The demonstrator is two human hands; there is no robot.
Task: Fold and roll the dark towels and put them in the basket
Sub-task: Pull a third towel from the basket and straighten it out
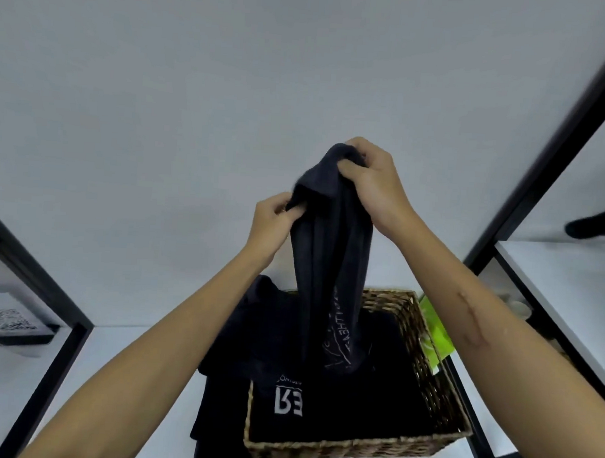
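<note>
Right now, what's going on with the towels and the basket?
A person holds one dark towel up over the wicker basket, the right hand pinching its top and the left hand gripping an edge lower down. It hangs unfolded, its lower end reaching into the basket. More dark cloth lies loose in the basket and spills over its left side. Nothing looks rolled yet.

Soft, even light falls on my arms, with no hard shadows or glare. The wide lens bends the black shelf frames [561, 145] outward at left and right. The dark towels [328, 251] lose fold detail, and the picture is slightly blurred throughout.
</note>
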